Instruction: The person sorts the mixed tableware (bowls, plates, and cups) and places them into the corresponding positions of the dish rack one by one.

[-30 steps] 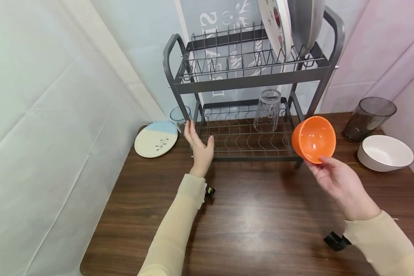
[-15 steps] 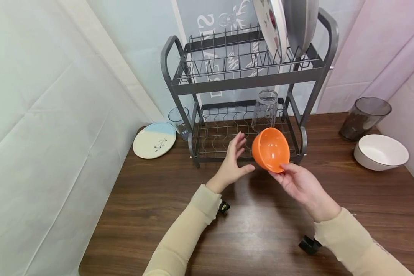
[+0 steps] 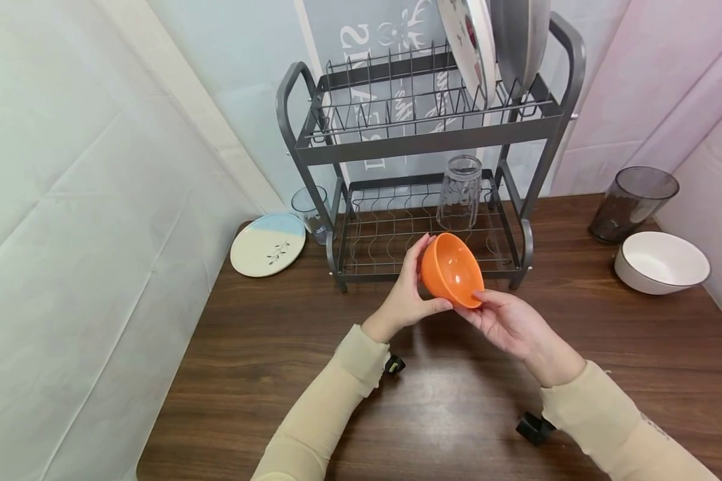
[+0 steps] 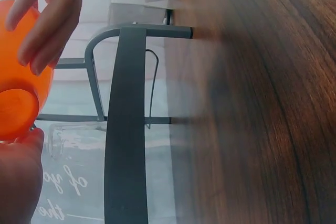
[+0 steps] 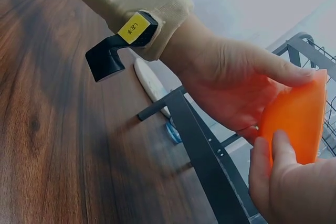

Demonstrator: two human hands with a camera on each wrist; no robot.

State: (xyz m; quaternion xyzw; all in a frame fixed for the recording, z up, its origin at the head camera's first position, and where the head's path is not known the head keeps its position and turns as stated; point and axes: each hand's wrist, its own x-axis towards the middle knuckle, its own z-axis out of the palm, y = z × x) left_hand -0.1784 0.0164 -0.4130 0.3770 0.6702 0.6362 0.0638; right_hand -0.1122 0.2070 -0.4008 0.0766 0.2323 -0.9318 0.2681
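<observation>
An orange bowl [image 3: 454,270] is held tilted in the air just in front of the dish rack's lower shelf, its hollow side turned up toward the head camera. My right hand [image 3: 511,327] pinches its rim from the right, thumb inside and fingers underneath. On the other side, my left hand [image 3: 404,294] cups the bowl's outer wall, fingers behind it and thumb at its lower edge. Both hands touch the bowl [image 5: 296,116] in the right wrist view. In the left wrist view the bowl's base [image 4: 16,114] faces the camera.
The two-tier dark dish rack [image 3: 427,141] holds plates [image 3: 470,47] upright on top and an upturned clear glass [image 3: 460,194] below. A plate [image 3: 267,246] and a glass [image 3: 313,214] stand left; a smoky cup [image 3: 633,204] and white bowl [image 3: 662,264] right.
My right hand has carried the orange bowl leftward to in front of the rack. My left hand has moved right from the rack's left post and now holds the bowl too.
</observation>
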